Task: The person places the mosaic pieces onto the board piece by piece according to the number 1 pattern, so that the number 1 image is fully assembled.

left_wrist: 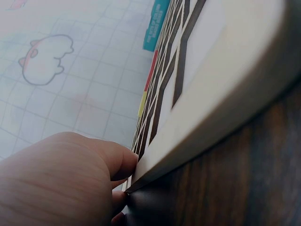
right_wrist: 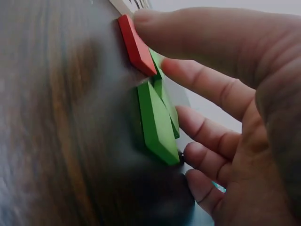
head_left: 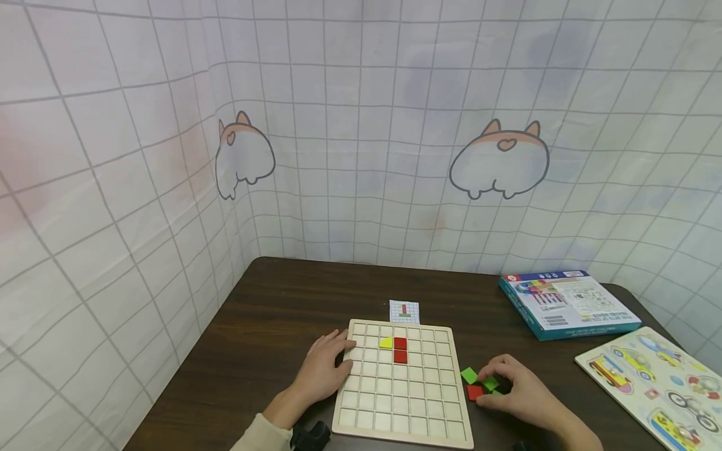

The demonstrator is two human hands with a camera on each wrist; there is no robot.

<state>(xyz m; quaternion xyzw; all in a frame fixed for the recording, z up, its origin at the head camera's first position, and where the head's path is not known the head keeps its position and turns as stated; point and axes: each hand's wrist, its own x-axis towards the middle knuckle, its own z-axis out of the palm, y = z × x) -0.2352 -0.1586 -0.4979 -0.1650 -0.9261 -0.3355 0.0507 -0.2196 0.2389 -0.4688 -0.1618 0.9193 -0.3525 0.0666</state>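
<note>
A pale wooden grid board (head_left: 375,404) lies on the dark table. Two red square tiles (head_left: 400,356) sit one above the other in its upper cells, with a yellow tile (head_left: 386,342) left of the upper one. My left hand (head_left: 321,366) rests at the board's left edge, its thumb and fingers touching the rim. To the right of the board is a small group of loose tiles: a red tile (right_wrist: 136,44) and several green tiles (right_wrist: 157,125). Over them reaches my right hand (head_left: 521,391), thumb at the red tile, fingers loosely bent beside the green ones; no tile is lifted.
Behind the board lies a small printed pattern card (head_left: 404,311). A blue and white box (head_left: 570,304) is at the back right, and a picture puzzle board (head_left: 654,388) with vehicles lies at the right edge. Grid-patterned cloth (head_left: 361,125) surrounds the table.
</note>
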